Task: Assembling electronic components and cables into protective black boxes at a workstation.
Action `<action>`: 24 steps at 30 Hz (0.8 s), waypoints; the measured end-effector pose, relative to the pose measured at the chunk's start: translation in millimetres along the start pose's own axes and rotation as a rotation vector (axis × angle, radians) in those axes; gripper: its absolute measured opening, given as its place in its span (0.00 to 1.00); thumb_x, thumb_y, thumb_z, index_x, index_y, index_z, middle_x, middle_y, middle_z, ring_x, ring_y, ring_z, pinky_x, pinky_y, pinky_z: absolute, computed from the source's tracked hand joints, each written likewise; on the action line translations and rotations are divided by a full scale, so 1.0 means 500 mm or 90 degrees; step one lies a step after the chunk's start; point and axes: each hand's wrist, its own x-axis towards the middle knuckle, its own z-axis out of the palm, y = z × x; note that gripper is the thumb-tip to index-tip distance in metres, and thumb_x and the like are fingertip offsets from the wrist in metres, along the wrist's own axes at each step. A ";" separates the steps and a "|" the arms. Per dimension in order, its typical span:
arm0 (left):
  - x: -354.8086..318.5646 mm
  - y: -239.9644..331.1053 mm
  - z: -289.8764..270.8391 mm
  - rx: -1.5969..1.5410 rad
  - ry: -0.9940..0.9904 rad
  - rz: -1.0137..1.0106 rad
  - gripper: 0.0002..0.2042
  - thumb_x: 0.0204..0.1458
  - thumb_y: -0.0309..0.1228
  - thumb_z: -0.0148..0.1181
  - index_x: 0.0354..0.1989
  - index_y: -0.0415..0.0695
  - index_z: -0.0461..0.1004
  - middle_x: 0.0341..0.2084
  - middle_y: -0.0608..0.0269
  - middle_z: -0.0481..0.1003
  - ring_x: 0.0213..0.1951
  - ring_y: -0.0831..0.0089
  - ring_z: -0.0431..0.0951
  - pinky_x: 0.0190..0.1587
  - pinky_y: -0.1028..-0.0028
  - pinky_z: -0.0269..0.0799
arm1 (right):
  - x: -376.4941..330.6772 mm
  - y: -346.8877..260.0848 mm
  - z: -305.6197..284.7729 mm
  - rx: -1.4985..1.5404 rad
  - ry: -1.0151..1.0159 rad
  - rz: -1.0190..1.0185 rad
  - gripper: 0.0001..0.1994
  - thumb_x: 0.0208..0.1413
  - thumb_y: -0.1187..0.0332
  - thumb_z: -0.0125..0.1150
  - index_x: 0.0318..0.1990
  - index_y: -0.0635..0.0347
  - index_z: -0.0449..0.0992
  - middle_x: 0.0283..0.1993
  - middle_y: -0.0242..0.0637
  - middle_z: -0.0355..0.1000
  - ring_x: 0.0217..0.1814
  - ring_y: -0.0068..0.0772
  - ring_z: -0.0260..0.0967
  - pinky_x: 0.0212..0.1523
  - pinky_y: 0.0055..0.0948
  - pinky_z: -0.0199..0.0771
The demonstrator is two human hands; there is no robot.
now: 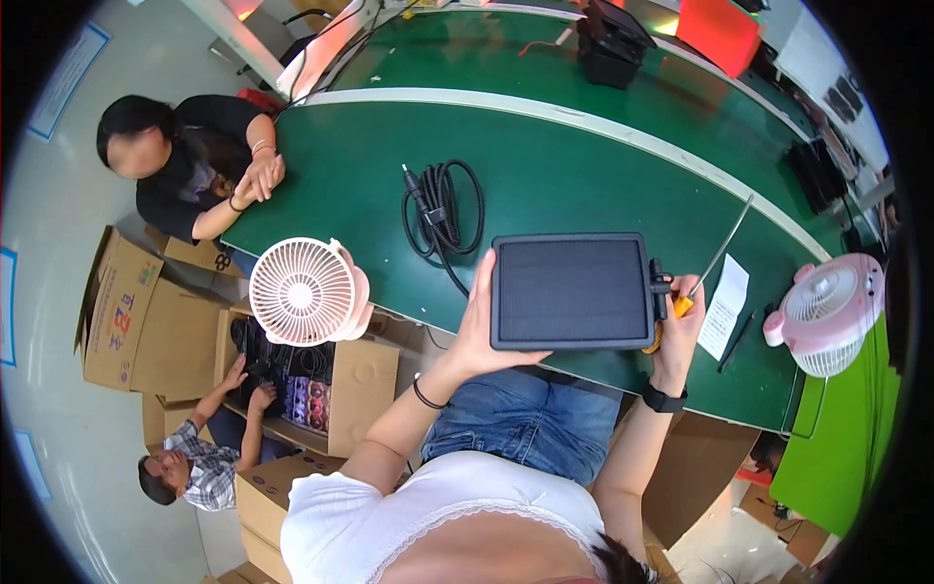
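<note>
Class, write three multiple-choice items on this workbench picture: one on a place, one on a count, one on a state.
1. Where does the coiled black cable lie?
A. on the green table
B. in a cardboard box
C. on the floor

2. How many small round fans stand at the table's edge?
A. one
B. two
C. four

3. The left hand
A. hangs free
B. grips the flat dark rectangular panel
C. holds a pen

Answers: 1 A, it rests beyond the panel; 2 B, white fan, pink fan; 3 B, fingers clasp its left edge.

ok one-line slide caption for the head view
Left hand steadies a dark flat panel over the green table while the right hand holds a yellow-handled screwdriver at its edge.
</note>
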 end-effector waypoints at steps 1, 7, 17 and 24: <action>-0.012 -0.005 0.003 0.107 0.006 0.026 0.70 0.28 0.51 0.80 0.70 0.31 0.32 0.66 0.37 0.52 0.66 0.45 0.60 0.69 0.40 0.32 | 0.004 0.007 -0.001 0.000 -0.007 0.001 0.13 0.57 0.84 0.56 0.39 0.54 0.62 0.41 0.34 0.71 0.33 0.15 0.70 0.23 0.12 0.66; -0.038 -0.012 0.026 0.271 0.172 0.118 0.67 0.28 0.53 0.79 0.70 0.32 0.37 0.65 0.38 0.53 0.65 0.44 0.59 0.68 0.37 0.30 | 0.023 0.010 0.055 -0.079 0.038 0.007 0.08 0.60 0.79 0.57 0.41 0.57 0.65 0.48 0.38 0.72 0.26 0.12 0.63 0.24 0.13 0.64; 0.170 -0.093 -0.100 0.143 0.601 -0.017 0.63 0.29 0.30 0.78 0.72 0.39 0.35 0.66 0.40 0.49 0.68 0.48 0.51 0.70 0.57 0.47 | 0.008 0.072 0.034 -0.121 0.109 0.078 0.03 0.64 0.72 0.55 0.41 0.57 0.69 0.46 0.34 0.73 0.23 0.09 0.56 0.19 0.13 0.60; 0.267 -0.151 -0.228 0.292 0.751 -0.048 0.63 0.31 0.28 0.78 0.73 0.40 0.33 0.68 0.38 0.44 0.70 0.46 0.47 0.71 0.57 0.42 | 0.009 0.078 0.043 -0.087 0.101 0.089 0.02 0.63 0.74 0.55 0.41 0.57 0.68 0.46 0.36 0.72 0.24 0.11 0.58 0.19 0.13 0.61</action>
